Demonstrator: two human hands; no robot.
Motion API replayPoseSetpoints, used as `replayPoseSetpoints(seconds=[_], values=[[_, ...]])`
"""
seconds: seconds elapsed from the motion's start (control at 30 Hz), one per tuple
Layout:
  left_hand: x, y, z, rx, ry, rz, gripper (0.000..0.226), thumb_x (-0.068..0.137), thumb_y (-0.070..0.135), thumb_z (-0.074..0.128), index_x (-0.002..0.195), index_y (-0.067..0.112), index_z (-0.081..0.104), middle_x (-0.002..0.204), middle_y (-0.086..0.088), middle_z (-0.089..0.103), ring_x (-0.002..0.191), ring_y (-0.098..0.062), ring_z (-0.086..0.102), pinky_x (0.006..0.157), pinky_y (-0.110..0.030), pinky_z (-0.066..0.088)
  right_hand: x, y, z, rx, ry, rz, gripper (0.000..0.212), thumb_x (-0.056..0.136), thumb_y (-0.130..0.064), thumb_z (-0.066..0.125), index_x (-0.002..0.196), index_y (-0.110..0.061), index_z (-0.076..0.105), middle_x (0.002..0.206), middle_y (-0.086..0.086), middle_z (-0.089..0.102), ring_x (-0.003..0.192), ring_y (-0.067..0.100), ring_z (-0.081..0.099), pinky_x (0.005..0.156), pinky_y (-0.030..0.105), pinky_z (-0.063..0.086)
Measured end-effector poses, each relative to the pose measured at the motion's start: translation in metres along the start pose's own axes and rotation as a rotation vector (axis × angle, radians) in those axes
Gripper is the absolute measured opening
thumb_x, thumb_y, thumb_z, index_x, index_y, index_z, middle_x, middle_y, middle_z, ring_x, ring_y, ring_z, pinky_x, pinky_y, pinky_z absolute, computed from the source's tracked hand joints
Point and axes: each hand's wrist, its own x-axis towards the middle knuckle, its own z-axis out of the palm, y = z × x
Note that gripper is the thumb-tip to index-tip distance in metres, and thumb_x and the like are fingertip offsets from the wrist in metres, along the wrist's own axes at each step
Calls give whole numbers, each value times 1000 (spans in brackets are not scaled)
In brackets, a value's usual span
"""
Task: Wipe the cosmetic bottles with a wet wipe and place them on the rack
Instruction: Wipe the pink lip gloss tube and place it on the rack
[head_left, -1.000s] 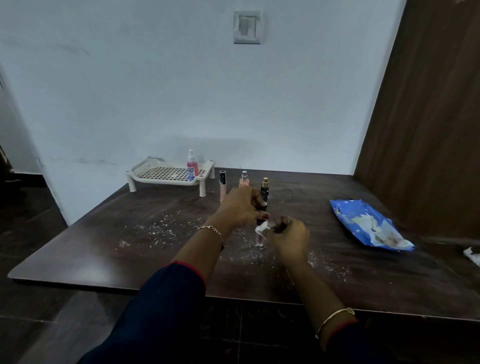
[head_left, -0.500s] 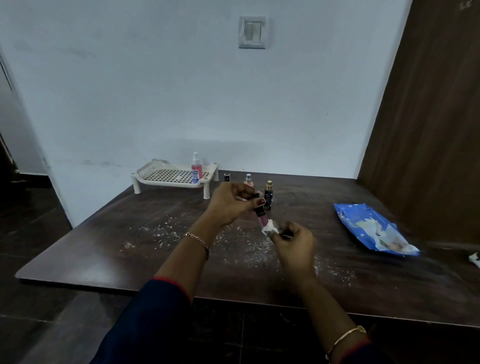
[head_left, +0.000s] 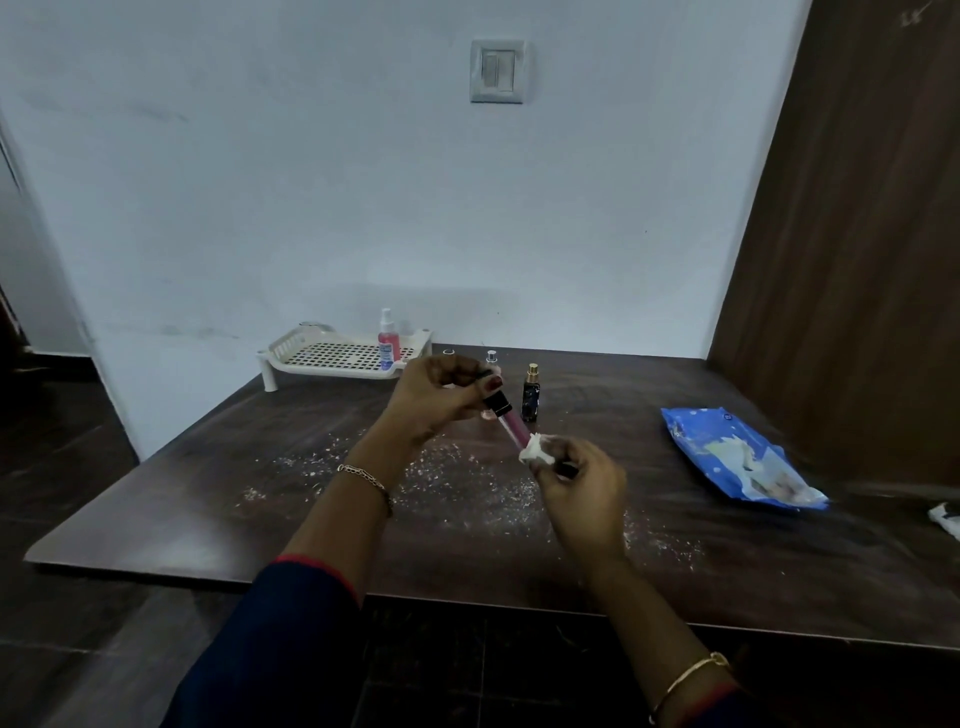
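Note:
My left hand grips the black cap of a slim pink cosmetic tube, held tilted above the table. My right hand pinches a crumpled white wet wipe around the tube's lower end. A dark bottle with a gold top stands on the table behind the tube. Two more bottle tops show behind my left hand, their bodies hidden. A pink spray bottle stands on the white perforated rack at the back left.
A blue wet-wipe pack lies open on the right of the dark wooden table. White crumbs are scattered over the table's middle. A wooden panel rises at the right. A small white object lies at the right edge.
The pink tube has been lifted off the table and tilted, cap to the upper left. Both hands rose with it, and the wipe stays at its lower end.

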Motion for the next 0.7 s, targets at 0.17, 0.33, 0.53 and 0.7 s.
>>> replayPoseSetpoints(seconds=[0.17, 0.33, 0.53, 0.7], values=[[0, 7, 5, 46, -96, 46, 18, 77, -2, 70, 95, 2, 67, 86, -8, 70, 74, -12, 70, 66, -27, 60, 17, -20, 2, 89, -11, -45, 25, 77, -11, 75, 101, -15, 72, 90, -10, 66, 80, 1, 63, 66, 3, 46], [-2, 7, -2, -34, -75, 80, 18, 78, -2, 69, 96, 4, 67, 88, -8, 70, 77, -12, 70, 63, -23, 58, 18, -16, 1, 51, -34, -71, 25, 77, -12, 74, 101, -14, 72, 93, -8, 66, 83, 5, 63, 71, 11, 51], [-4, 0, -8, -164, -43, 47, 22, 79, -1, 66, 101, 2, 67, 92, -5, 72, 86, -16, 70, 69, -27, 59, 0, -3, 2, 133, 20, 7, 25, 76, -4, 74, 99, -12, 71, 93, -4, 68, 81, 7, 64, 65, 2, 45], [-6, -8, -7, -421, -2, 0, 22, 82, 3, 62, 104, 6, 67, 101, -6, 72, 97, -20, 68, 87, -36, 55, -3, -15, 2, 119, 100, -157, 24, 76, -5, 75, 99, -9, 71, 97, -6, 67, 86, 1, 63, 76, 6, 48]])
